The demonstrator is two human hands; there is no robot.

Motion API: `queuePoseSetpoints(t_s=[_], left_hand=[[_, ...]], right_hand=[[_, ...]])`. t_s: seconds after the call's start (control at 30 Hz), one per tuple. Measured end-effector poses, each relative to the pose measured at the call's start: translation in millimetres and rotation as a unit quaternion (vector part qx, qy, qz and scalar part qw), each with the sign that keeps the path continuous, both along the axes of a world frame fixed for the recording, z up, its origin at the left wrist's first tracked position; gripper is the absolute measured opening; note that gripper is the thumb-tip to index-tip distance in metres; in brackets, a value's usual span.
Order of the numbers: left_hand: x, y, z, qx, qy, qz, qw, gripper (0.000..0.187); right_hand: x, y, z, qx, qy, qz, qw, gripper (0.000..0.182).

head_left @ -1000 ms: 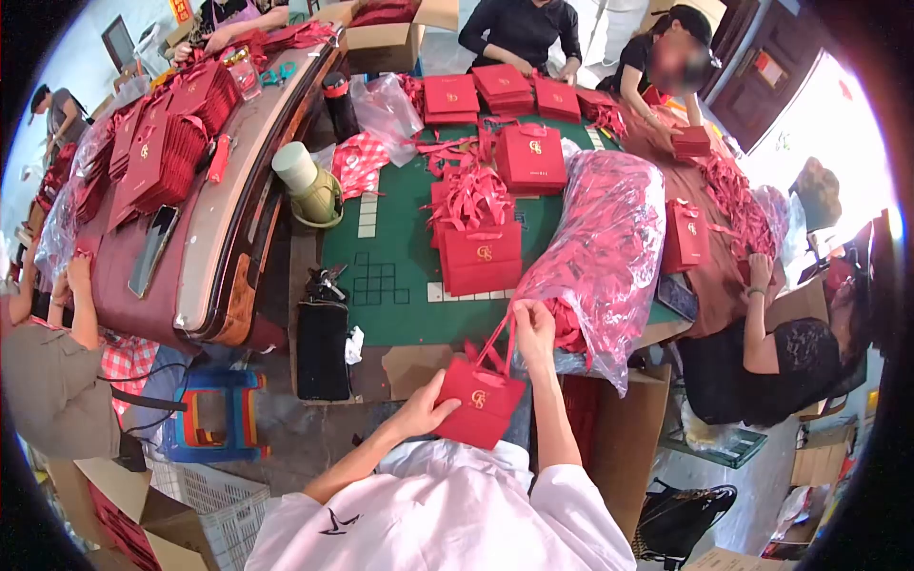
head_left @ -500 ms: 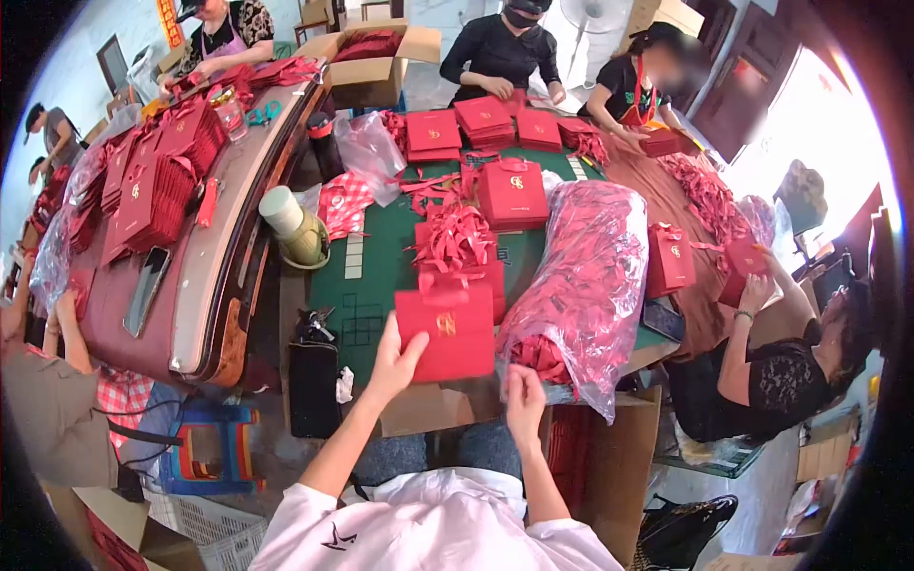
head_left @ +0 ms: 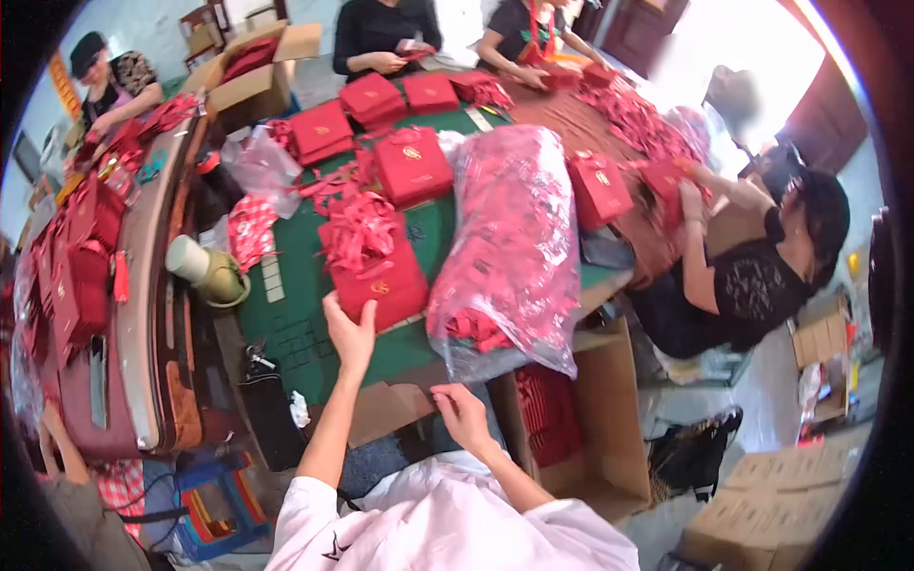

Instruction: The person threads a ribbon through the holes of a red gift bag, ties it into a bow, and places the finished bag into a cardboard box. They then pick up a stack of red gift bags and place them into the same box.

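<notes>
My left hand (head_left: pixel 350 333) grips the near edge of a flat red gift bag (head_left: pixel 392 290) with a small gold print, thumb on top. That bag lies on the green table top, and a heap of loose red ribbons (head_left: pixel 360 233) rests at its far end. My right hand (head_left: pixel 464 419) hovers in front of the table edge with curled fingers; whether something small is in them I cannot make out. Just beyond it lies a large clear plastic sack (head_left: pixel 514 238) full of red ribbons. A stack of red bags (head_left: pixel 412 167) stands behind the heap.
An open carton (head_left: pixel 605 419) with red bags stands below the table at right. Left are a lidded jar (head_left: pixel 205 271), a black case (head_left: pixel 271 419) and a second table (head_left: pixel 143 285) with red bags. Several co-workers handle red pieces around the tables; one person (head_left: pixel 762 257) sits at right.
The view has turned to the right. My left hand has moved the red bag forward and lowered it beside the ribbon heap. My right hand has drawn back from the plastic sack.
</notes>
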State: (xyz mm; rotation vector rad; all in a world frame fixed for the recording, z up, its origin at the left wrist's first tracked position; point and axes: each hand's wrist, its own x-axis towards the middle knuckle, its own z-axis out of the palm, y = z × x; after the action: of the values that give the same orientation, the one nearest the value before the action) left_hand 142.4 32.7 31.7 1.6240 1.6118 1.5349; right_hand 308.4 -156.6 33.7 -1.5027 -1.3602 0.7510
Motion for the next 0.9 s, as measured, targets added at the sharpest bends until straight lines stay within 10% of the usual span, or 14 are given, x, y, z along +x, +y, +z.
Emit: queuePoseSetpoints(t_s=[0.43, 0.9], left_hand=[[8.8, 2.6, -29.0, 0.002, 0.129, 0.058, 0.99, 0.087], [-22.3, -31.9, -48.3, -0.082, 0.062, -0.009, 0.995, 0.082]], right_hand=[[-17.4, 0.2, 6.6, 0.043, 0.018, 0.027, 0.999, 0.015], [-13.6, 89.5, 22.3, 0.102, -0.051, -0.005, 0.993, 0.047]])
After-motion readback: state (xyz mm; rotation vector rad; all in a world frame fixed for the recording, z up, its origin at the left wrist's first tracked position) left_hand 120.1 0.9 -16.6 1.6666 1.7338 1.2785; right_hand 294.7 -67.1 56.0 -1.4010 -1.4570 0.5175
